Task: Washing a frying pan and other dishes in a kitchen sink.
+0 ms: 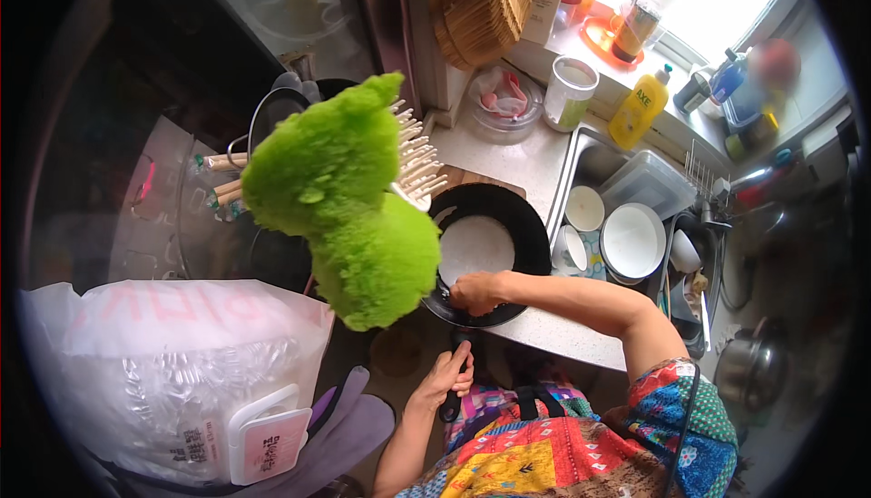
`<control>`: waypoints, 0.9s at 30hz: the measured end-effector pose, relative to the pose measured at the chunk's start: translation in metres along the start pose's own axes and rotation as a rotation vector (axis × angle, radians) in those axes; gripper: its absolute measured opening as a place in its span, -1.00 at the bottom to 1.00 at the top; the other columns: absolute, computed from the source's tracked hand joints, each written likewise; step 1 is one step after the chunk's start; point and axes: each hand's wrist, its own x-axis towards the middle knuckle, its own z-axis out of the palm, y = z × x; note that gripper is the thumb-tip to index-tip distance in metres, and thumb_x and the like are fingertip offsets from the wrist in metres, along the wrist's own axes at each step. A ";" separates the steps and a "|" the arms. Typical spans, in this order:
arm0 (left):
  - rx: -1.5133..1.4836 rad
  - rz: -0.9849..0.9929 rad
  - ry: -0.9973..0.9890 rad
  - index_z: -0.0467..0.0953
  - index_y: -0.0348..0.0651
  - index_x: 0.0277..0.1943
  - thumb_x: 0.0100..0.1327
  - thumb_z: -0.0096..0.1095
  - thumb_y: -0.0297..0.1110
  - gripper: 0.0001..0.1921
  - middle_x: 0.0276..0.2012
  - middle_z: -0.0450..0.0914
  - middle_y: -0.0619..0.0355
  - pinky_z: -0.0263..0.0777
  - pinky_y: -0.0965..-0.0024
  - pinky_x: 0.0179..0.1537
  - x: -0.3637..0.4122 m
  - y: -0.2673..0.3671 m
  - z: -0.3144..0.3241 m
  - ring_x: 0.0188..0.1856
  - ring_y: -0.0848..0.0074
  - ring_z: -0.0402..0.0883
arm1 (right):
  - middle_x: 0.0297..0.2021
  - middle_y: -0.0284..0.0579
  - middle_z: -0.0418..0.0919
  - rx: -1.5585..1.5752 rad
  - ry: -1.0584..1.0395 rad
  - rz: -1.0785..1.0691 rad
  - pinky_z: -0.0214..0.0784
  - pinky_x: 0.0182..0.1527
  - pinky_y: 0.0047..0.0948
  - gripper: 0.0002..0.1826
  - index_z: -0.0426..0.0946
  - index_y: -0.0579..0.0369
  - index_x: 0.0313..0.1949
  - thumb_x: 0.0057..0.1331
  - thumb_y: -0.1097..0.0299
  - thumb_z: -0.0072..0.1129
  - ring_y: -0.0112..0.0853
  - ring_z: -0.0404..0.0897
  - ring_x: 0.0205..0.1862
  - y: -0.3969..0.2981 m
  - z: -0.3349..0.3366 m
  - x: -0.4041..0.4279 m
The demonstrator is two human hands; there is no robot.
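A black frying pan [534, 239] rests level at the counter's edge, partly over a wooden board [507, 184]. Its handle [450, 408] points towards me, with my left hand [446, 377] wrapped around it. My right hand [478, 292] reaches into the pan at its near side, knuckles up and fingers curled down. Whatever its fingertips hold or touch is hidden under the hand. A pale round patch [480, 250] covers the pan's bottom; whether it is food or bare surface I cannot tell.
A bright green fluffy object [340, 205] blocks the view left of the pan, before pale sticks [416, 154]. To the right, a sink [570, 151] holds white bowls [633, 239] and a plastic container [650, 181]. A yellow dish-soap bottle [638, 110] stands behind it. Plastic bags [184, 362] hang at left.
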 end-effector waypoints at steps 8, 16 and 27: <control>0.029 -0.007 0.032 0.24 -0.17 -0.43 0.30 -0.08 0.09 -0.55 -0.77 0.13 0.33 0.05 0.56 -0.74 0.001 0.004 0.003 -0.80 0.69 0.08 | -0.60 -0.01 0.47 0.510 0.655 -0.093 0.33 -0.50 -0.27 -0.86 0.40 0.32 -0.45 -0.04 0.55 0.10 -0.29 0.52 -0.53 -0.002 -0.016 0.027; 0.080 -0.043 0.042 0.24 -0.12 -0.42 0.33 -0.17 0.09 -0.57 -0.78 0.11 0.35 0.01 0.58 -0.76 0.000 0.007 -0.003 -0.83 0.71 0.04 | -0.52 -0.01 0.52 0.573 0.222 -0.023 0.32 -0.42 -0.32 -0.82 0.48 0.26 -0.38 -0.04 0.49 0.15 -0.26 0.50 -0.50 -0.007 -0.008 -0.007; 0.115 -0.037 0.147 0.24 -0.14 -0.45 0.30 -0.10 0.11 -0.55 -0.79 0.11 0.34 -0.02 0.58 -0.78 -0.003 0.014 0.009 -0.84 0.71 0.03 | -0.52 -0.04 0.54 0.500 0.355 -0.191 0.35 -0.29 -0.31 -0.81 0.53 0.19 -0.45 -0.17 0.50 0.18 -0.21 0.55 -0.38 -0.001 -0.002 -0.015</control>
